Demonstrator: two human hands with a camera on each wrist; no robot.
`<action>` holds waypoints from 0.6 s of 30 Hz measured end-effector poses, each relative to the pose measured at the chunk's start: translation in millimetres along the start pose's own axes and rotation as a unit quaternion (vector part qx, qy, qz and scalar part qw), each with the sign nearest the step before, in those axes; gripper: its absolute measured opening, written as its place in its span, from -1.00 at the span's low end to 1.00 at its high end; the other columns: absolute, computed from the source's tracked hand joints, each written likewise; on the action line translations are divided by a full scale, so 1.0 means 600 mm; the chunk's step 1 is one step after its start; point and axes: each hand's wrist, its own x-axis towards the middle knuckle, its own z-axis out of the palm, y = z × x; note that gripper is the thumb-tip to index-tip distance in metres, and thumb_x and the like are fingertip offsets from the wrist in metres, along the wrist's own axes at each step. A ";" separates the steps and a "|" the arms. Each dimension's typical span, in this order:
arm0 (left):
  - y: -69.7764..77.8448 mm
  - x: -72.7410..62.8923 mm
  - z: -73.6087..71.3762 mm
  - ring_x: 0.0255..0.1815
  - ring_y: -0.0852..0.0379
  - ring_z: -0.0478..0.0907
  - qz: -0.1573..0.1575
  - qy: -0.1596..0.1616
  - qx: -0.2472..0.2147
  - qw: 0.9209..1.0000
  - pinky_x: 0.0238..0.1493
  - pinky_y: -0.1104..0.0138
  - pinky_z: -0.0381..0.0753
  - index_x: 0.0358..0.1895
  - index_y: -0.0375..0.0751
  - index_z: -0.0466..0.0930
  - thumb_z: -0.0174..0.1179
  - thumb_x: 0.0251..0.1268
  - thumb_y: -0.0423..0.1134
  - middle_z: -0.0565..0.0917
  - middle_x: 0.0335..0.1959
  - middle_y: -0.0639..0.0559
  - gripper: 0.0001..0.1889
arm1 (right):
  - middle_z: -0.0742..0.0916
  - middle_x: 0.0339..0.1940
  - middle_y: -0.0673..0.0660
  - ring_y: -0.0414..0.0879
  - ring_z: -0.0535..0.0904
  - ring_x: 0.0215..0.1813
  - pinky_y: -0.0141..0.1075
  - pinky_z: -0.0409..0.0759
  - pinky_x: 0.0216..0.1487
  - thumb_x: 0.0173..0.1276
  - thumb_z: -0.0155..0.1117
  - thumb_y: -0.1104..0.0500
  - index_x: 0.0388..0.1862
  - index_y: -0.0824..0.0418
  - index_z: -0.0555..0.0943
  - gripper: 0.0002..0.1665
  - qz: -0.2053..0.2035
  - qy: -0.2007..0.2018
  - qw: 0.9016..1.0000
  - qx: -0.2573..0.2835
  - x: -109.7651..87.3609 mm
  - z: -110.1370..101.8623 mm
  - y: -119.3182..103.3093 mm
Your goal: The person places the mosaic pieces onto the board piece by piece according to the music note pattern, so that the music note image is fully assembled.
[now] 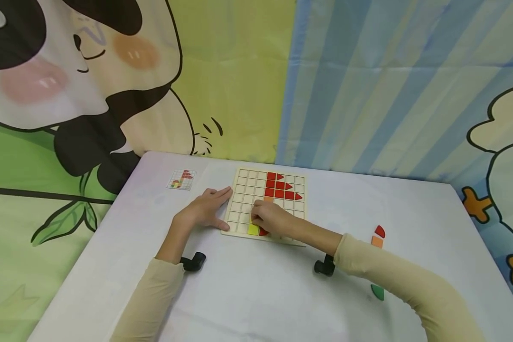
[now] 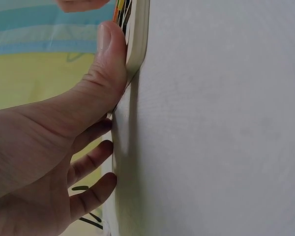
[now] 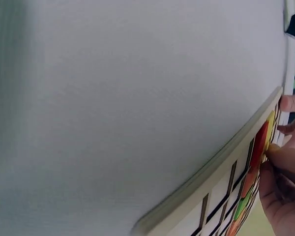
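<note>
A wooden grid board (image 1: 242, 199) lies on the table, with red squares and pointed red pieces (image 1: 278, 193) in its upper rows. My right hand (image 1: 272, 218) reaches over its lower middle, finger and thumb pinching a small yellow piece mostly hidden by the fingertips. Just below them a yellow square (image 1: 253, 229) fills a cell beside a red piece (image 1: 262, 232). Green and orange pieces show near the fingers in the right wrist view. My left hand (image 1: 207, 207) rests at the board's left side, fingers spread, the thumb (image 2: 110, 54) against its lower corner.
A small pattern card (image 1: 181, 179) lies left of the board. At right on the table are a red rounded piece (image 1: 380, 231), an orange square (image 1: 377, 242) and a green rounded piece (image 1: 378, 292). Black wrist camera mounts (image 1: 193, 261) sit below both wrists. A printed curtain hangs behind.
</note>
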 end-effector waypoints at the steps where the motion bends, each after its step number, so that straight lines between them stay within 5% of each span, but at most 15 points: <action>1: 0.001 0.000 0.000 0.56 -0.12 0.00 0.001 -0.001 0.001 1.000 0.39 -0.12 0.27 0.57 0.06 -0.11 0.45 -0.13 0.18 -0.03 0.61 0.13 0.19 | 0.63 -0.30 0.04 -0.21 0.47 -0.32 -0.49 0.50 -0.31 0.36 0.27 0.24 -0.37 0.19 0.68 -0.90 -0.005 0.001 1.000 0.011 -0.003 -0.002 0.004; 9: 0.003 0.001 0.006 0.56 -0.09 -0.01 0.004 -0.005 0.008 1.000 0.41 -0.08 0.27 0.57 0.05 -0.11 0.46 -0.13 0.16 -0.05 0.62 0.16 0.19 | 0.69 -0.31 -0.02 -0.25 0.51 -0.32 -0.47 0.55 -0.29 0.35 0.28 0.20 -0.24 0.18 0.71 -0.90 -0.037 0.038 0.996 0.077 -0.076 -0.028 0.039; 18: 0.002 0.001 0.002 0.54 -0.08 0.02 0.003 0.003 0.004 1.000 0.37 -0.10 0.31 0.57 0.06 -0.11 0.46 -0.14 0.16 -0.05 0.62 0.17 0.19 | 0.73 -0.22 0.04 -0.23 0.57 -0.22 -0.43 0.60 -0.24 0.31 0.29 0.29 -0.09 0.25 0.67 -0.80 0.048 0.083 0.993 0.072 -0.223 -0.062 0.123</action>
